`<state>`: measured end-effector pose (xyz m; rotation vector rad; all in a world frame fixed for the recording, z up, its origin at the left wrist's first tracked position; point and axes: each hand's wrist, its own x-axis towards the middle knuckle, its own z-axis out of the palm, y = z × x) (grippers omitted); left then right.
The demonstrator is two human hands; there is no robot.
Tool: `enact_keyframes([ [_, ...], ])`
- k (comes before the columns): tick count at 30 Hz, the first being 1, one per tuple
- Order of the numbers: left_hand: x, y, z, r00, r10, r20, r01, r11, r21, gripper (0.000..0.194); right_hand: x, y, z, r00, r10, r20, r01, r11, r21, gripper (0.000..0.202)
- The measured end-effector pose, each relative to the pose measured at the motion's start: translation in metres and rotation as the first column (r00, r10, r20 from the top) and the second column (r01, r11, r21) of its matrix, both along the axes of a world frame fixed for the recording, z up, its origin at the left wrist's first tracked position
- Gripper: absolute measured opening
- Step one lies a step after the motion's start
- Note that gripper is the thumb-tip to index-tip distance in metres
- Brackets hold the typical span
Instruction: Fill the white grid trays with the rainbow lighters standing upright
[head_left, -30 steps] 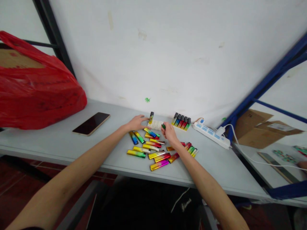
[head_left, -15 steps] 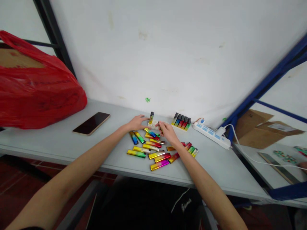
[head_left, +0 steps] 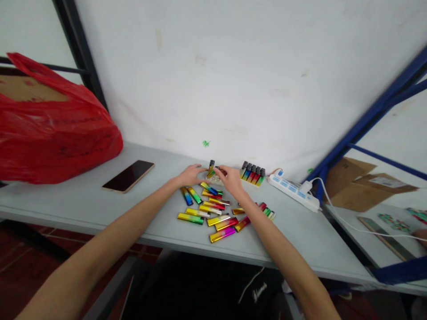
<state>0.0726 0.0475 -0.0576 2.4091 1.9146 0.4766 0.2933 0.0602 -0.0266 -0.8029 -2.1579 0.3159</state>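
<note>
A pale tray (head_left: 213, 179) lies near the wall, with one lighter (head_left: 211, 169) upright at its left end. My left hand (head_left: 191, 174) rests at the tray's left side, fingers apart, holding nothing. My right hand (head_left: 230, 180) pinches another lighter (head_left: 217, 169) just above the tray, beside the upright one; much of it is hidden by the fingers. Several shiny multicoloured lighters (head_left: 223, 234) lie loose on the grey table (head_left: 160, 178) in front of both hands. To the right, a second tray holds rows of upright lighters with black tops (head_left: 253, 172).
A red plastic bag (head_left: 63, 138) stands at the left, near a phone (head_left: 129, 176). At the right are a white power strip (head_left: 293, 192) with a cable and an open cardboard box (head_left: 360, 184). Blue metal framing (head_left: 376, 113) rises beside the table.
My right hand has moved slightly up and left, bringing the held lighter next to the upright one. My left hand stays by the tray. The camera view has shifted a little.
</note>
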Motion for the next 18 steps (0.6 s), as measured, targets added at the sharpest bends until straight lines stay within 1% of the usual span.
enact_keyframes([
  [3, 0.0, -0.001, 0.001, 1.0, -0.013, -0.013, 0.013, 1.0, -0.004, 0.078, -0.006, 0.011, -0.007, 0.997, -0.025, 0.067, 0.026, 1.0, -0.011, 0.036],
  [5, 0.0, -0.001, 0.0, 1.0, -0.012, -0.006, 0.011, 1.0, -0.001, 0.078, -0.007, 0.017, -0.009, 0.993, -0.032, 0.112, 0.035, 0.999, -0.021, 0.037],
  [9, -0.002, 0.003, -0.004, 1.0, -0.006, 0.014, 0.005, 1.0, 0.013, 0.078, -0.006, 0.027, -0.001, 0.968, 0.003, 0.249, 0.002, 1.0, -0.017, 0.041],
  [11, -0.002, 0.004, -0.005, 1.0, -0.01, 0.012, 0.01, 1.0, 0.019, 0.079, -0.008, 0.027, 0.005, 0.943, -0.014, 0.333, 0.011, 1.0, 0.012, 0.042],
  [14, -0.003, 0.005, -0.006, 1.0, -0.018, 0.008, 0.018, 0.999, 0.031, 0.076, -0.018, 0.023, 0.013, 0.894, -0.088, 0.439, 0.064, 0.996, 0.069, 0.046],
  [18, -0.003, 0.004, -0.005, 1.0, -0.025, 0.003, 0.024, 0.999, 0.037, 0.071, -0.024, 0.015, 0.02, 0.814, -0.229, 0.533, 0.197, 0.973, 0.118, 0.054],
])
